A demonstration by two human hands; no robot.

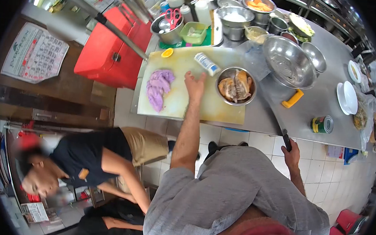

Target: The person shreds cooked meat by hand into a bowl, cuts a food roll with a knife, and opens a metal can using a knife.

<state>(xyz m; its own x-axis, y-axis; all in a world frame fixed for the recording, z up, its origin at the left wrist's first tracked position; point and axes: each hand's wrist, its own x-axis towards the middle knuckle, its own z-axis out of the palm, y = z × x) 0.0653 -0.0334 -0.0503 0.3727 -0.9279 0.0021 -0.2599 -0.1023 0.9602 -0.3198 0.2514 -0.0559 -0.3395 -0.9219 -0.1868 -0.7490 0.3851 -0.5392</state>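
Observation:
My left hand (194, 87) is over the cutting board (214, 115), its fingers apart and nothing in them. It lies between a purple cloth (158, 89) and a metal bowl (219, 93) of browned meat pieces (237, 87). Just beyond the fingertips is a white bottle or roll with print (207, 63), lying on its side. At the table's front edge, my right hand (292, 154) is closed round the black handle of a long knife (278, 123). The blade points away from me over the metal table. Half an orange fruit (167, 53) sits at the board's back left.
A large steel bowl (286, 63), a yellow-handled tool (292, 98), a can (322, 124) and white dishes (347, 98) are on the right. Bottles (203, 13) and food bowls line the back. A red box (110, 48) stands left; a person (93, 152) is at lower left.

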